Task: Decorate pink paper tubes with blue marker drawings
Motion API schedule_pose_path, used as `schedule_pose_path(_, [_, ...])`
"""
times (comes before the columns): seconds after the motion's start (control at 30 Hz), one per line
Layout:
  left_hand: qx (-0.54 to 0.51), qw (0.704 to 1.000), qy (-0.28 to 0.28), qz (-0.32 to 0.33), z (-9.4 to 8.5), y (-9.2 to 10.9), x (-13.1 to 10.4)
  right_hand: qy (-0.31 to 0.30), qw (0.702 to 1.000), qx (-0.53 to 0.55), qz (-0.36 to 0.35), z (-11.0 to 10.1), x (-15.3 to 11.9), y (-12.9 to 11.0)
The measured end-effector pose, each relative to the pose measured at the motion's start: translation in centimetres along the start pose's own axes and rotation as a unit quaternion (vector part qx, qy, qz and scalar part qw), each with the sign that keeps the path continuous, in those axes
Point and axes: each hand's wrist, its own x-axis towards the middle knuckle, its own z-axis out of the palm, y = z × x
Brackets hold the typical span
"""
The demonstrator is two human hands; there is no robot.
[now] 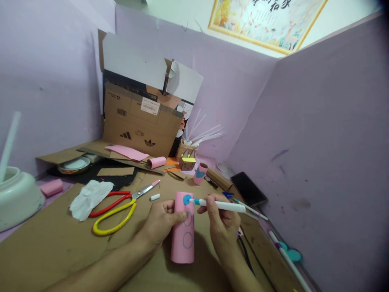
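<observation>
A pink tube (182,253) stands out over the brown cardboard, gripped near its upper part by my left hand (162,221), with the thumb across its front. Down its face run three circles; the top one is filled with blue, and the lower two show only blue outlines. My right hand (223,219) holds a white marker (229,206), whose blue tip end touches the filled circle. A small white cap (154,197) lies left of the tube. Scissors (121,211) with red and yellow handles rest farther left, their blades partly open.
Crumpled tissue (91,198) lies beside the scissors, and a white pot (20,202) is at far left. Behind stand a cardboard box (136,121), a small pink tube (200,174) and a little cardboard figure (187,163). A dark phone (248,188) lies right.
</observation>
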Motion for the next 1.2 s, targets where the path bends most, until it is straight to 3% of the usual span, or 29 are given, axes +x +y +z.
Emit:
schedule_pose_path(0.13, [-0.002, 1.000, 0.007, -0.006, -0.1, -0.1, 0.1, 0.058, 0.993, 0.069, 0.070, 0.2, 0.4, 0.4])
schedule_pose_path(0.37, [-0.016, 1.000, 0.015, -0.009, 0.0, 0.4, -0.3, -0.035, 0.969, 0.163, 0.182, 1.0, 0.8, 0.8])
schedule_pose_path(0.47, [-0.009, 1.000, 0.015, -0.006, 0.1, 0.5, -0.4, -0.022, 0.954, 0.207, 0.215, 0.9, 1.0, 0.4])
schedule_pose_path(0.6, [-0.003, 1.000, 0.024, -0.015, 0.2, 0.5, -0.4, 0.071, 0.975, 0.157, 0.139, -0.1, 1.3, -0.4])
schedule_pose_path(0.67, [-0.003, 1.000, 0.024, -0.019, 0.2, 0.4, -0.4, 0.081, 0.986, 0.118, 0.090, -0.6, 1.1, -0.6])
schedule_pose_path(0.97, [-0.003, 1.000, 0.020, -0.006, 0.0, 0.3, -0.2, -0.023, 0.998, -0.040, -0.049, -0.4, 0.1, -0.1])
schedule_pose_path(1.2, [-0.008, 1.000, 0.017, -0.008, 0.1, 0.4, -0.1, -0.045, 0.996, -0.059, -0.049, -0.3, 0.1, 0.1])
